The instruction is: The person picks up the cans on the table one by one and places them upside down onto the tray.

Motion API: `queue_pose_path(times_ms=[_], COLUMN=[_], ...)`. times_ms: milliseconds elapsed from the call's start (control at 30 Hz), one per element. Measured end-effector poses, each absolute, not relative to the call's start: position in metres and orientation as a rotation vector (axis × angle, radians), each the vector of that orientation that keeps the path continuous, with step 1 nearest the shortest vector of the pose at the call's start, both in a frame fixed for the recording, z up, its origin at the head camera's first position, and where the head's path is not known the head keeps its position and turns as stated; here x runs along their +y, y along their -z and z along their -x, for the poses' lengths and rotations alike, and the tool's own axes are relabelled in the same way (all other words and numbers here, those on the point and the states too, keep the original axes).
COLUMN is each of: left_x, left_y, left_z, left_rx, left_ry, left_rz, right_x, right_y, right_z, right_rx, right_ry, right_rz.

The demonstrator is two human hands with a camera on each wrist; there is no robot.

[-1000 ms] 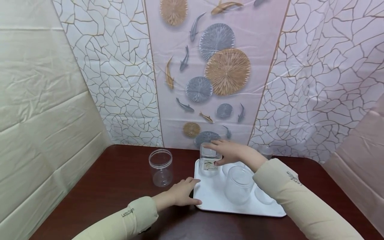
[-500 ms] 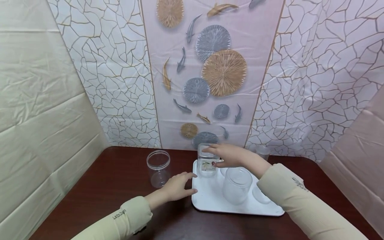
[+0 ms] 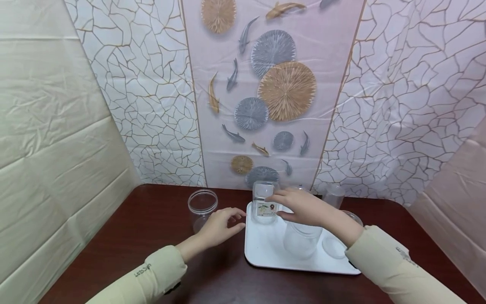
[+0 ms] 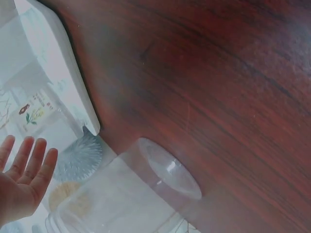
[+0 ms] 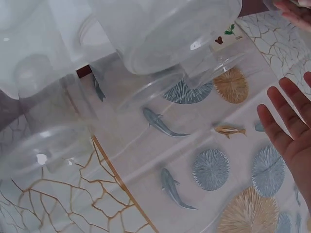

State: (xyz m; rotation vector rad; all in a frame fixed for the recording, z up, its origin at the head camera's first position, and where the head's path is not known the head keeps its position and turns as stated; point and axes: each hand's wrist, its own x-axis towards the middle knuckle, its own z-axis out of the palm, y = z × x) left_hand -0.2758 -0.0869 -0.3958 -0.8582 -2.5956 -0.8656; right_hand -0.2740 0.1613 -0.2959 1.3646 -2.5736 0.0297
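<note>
A clear squarish jar with a printed label (image 3: 267, 209) stands at the back left corner of the white tray (image 3: 262, 255). My right hand (image 3: 300, 207) hovers just right of it, its fingers extended toward the jar and holding nothing. In the right wrist view the same hand (image 5: 291, 136) shows spread, straight fingers. Left of the tray is my left hand (image 3: 218, 228), fingers loosely bent and empty. It overlaps a clear round jar (image 3: 203, 202) on the table, which also appears in the left wrist view as a clear jar (image 4: 121, 194) below the hand (image 4: 24, 179).
Several more clear jars share the tray, including a jar (image 3: 301, 242) at front middle, partly behind my right hand, and a jar (image 3: 334, 247) by my right sleeve. A clear container (image 3: 334, 194) stands at the back right. A patterned cloth wall (image 3: 167, 139) borders the dark table (image 3: 114, 245).
My right hand has drawn back to the right from the labelled jar. My left hand has moved up and left, off the tray's edge. The jars have stayed in place.
</note>
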Motion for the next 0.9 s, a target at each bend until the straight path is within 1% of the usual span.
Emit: queue_pose_path(times_ms=[233,467,633,900], left_x=[-0.095,-0.104,-0.112,-0.129], left_y=[0.386,0.378,0.37,0.358], left_z=[0.278,0.28,0.281,0.287], left_rx=[-2.51,-2.447,-2.4,-2.364], left_ry=[1.001,1.107,1.097,0.954], left_rz=[0.86,0.948,0.948,0.867], right_x=[0.171,0.176,0.18,0.188], right_y=[0.302,0.309,0.317,0.326], right_z=[0.264,0.254,0.249,0.241], right_rx=[-2.469,-2.434,-2.358,-2.321], right_ry=[-0.2,-0.292,-0.327,-0.394], right_rz=[-1.346,-1.278,-1.259,-1.229])
